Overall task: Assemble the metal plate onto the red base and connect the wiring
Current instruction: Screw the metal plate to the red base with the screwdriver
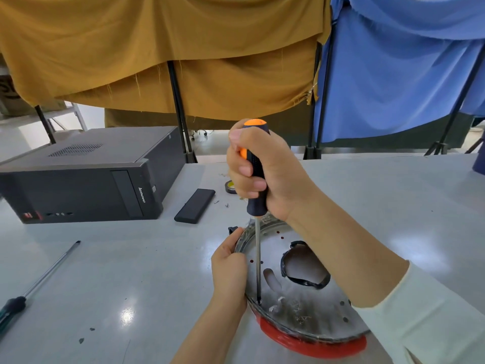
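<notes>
Gripping the screwdriver (256,179) upright in a closed fist, the right hand (265,174) keeps its tip in a screw hole at 9 o'clock on the plate (301,298), probably so the push goes straight down. The left hand (229,269) pinches the plate's rim beside that hole, apparently to stop turning. Under the plate, the base (309,344) shows only at 6 o'clock. No wiring is visible.

Grey table (393,206): computer case (84,179), spare screwdriver (39,282), red base (315,342).
</notes>
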